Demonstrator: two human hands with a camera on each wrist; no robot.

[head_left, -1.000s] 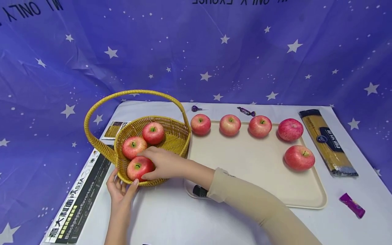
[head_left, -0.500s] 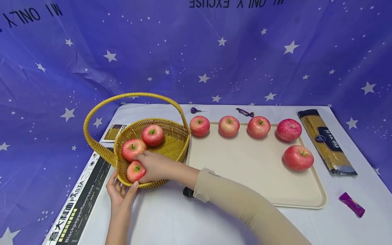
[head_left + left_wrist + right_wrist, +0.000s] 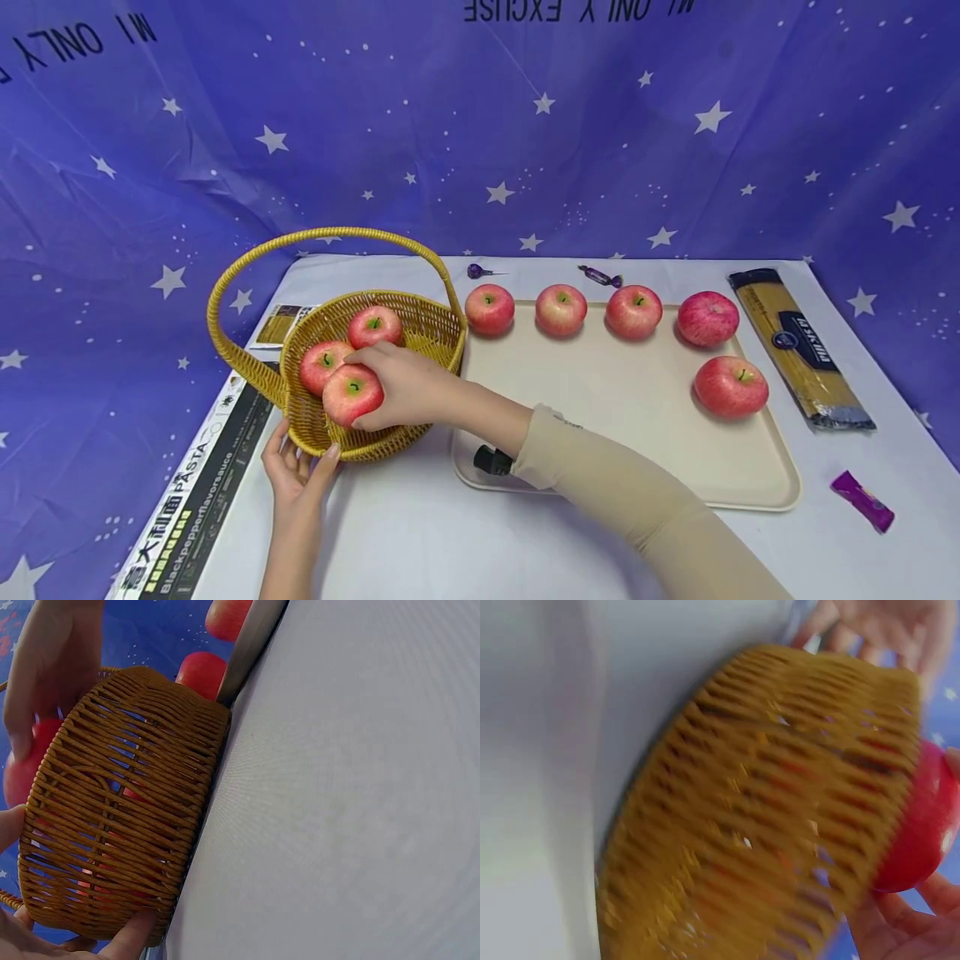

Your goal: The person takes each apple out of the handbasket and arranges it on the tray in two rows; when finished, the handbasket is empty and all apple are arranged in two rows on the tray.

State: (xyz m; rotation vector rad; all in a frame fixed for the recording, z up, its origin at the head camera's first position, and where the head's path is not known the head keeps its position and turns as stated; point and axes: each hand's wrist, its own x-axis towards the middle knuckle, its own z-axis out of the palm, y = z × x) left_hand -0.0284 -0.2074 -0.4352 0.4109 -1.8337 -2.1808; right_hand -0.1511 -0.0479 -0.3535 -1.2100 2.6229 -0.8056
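Apple now raised, basket rim below

The head view looks forward and down over the whole bench from some way off. Both wrist views sit low and very near the basket, facing its woven wall from opposite sides; all three share the basket.

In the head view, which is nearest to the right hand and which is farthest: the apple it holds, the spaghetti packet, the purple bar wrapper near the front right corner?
1. The apple, held by the right hand above the basket, on the left.
2. The spaghetti packet, right of the tray, far side.
3. The purple bar wrapper, front right corner.

Two and three are close, though the wrapper looks slightly farther.
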